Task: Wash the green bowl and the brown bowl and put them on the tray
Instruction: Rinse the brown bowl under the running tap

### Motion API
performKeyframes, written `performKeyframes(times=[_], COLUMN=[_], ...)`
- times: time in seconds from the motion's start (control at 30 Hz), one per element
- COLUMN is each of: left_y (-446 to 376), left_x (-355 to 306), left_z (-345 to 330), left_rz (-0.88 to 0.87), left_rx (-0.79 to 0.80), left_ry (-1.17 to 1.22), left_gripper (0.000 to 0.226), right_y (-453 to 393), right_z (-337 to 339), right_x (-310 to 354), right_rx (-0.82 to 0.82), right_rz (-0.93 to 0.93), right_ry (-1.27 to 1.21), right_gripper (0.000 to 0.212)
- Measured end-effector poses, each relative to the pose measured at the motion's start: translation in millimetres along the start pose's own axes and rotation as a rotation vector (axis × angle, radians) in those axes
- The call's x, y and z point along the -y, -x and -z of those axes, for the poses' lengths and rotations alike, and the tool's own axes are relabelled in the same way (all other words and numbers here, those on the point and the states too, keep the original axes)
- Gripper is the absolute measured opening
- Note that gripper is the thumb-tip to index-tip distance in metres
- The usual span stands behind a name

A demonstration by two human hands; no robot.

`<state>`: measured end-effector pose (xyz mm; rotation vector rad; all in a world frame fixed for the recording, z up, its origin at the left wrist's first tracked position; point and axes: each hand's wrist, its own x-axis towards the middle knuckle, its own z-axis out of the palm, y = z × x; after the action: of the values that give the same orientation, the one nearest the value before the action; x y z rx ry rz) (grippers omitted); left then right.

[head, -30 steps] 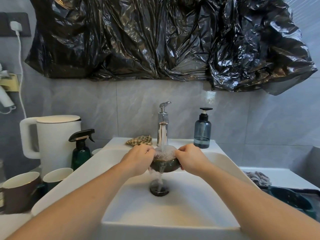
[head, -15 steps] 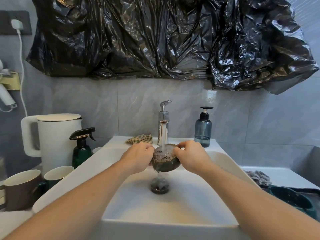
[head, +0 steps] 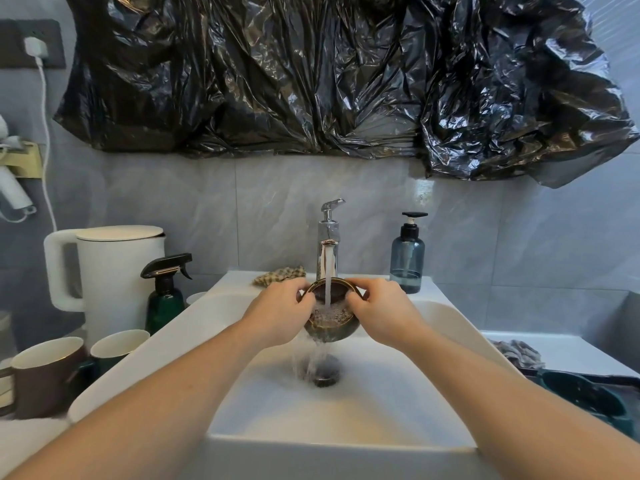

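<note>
The brown bowl point(head: 331, 326) is held over the white sink point(head: 346, 410) under the running faucet point(head: 328, 252). It is tilted with its mouth toward me, and water pours in and spills off its lower edge toward the drain point(head: 323, 372). My left hand point(head: 278, 315) grips its left rim, with the thumb curled inside. My right hand point(head: 379, 315) grips the right rim in the same way. The green bowl point(head: 585, 396) lies on the dark tray point(head: 627, 379) at the far right, partly behind my right forearm.
A soap dispenser point(head: 407, 258) and a checked cloth point(head: 280, 274) sit on the sink's back ledge. Left of the sink stand a white kettle point(head: 114, 271), a green spray bottle point(head: 165, 296), a brown mug point(head: 45, 375) and a green mug point(head: 116, 348). A crumpled cloth point(head: 516, 353) lies on the right.
The bowl has been raised closer to the faucet and tipped so its mouth faces me. Both hands have shifted up with it, and water now spills from its lower edge.
</note>
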<state>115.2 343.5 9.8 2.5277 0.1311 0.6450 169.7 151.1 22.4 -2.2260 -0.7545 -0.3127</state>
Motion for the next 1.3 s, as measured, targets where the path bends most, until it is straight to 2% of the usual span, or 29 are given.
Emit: performKeyframes(times=[0.2, 0.4, 0.5, 0.77, 0.9, 1.07, 1.3], left_y=[1, 2, 4, 3, 3, 3, 1], left_x=[2, -2, -3, -3, -1, -1, 1], left_z=[1, 2, 3, 4, 4, 4, 4], left_rz=[-0.059, -0.113, -0.141, -0.183, -0.185, -0.192, -0.146], left_rx=[-0.063, -0.104, -0.122, -0.087, -0.061, -0.028, -0.08], left_ry=[-0.108, -0.153, -0.159, -0.114, -0.08, -0.047, -0.036], left_gripper=[0.016, 0.018, 0.019, 0.017, 0.018, 0.008, 0.018], right_y=[-1, -3, -3, -5, -5, -5, -3], right_z=[-1, -6, -5, -6, -7, -6, -3], right_x=[-3, -7, -8, -15, -17, -17, -10], right_rx=[0.033, 0.217, 0.254, 0.28, 0.269, 0.252, 0.19], right_rz=[-0.016, -0.107, -0.109, -0.116, -0.121, -0.097, -0.049], right_ry=[-0.025, -0.046, -0.062, 0.001, 0.042, 0.06, 0.019], right_gripper=[0.032, 0.031, 0.034, 0.049, 0.051, 0.05, 0.046])
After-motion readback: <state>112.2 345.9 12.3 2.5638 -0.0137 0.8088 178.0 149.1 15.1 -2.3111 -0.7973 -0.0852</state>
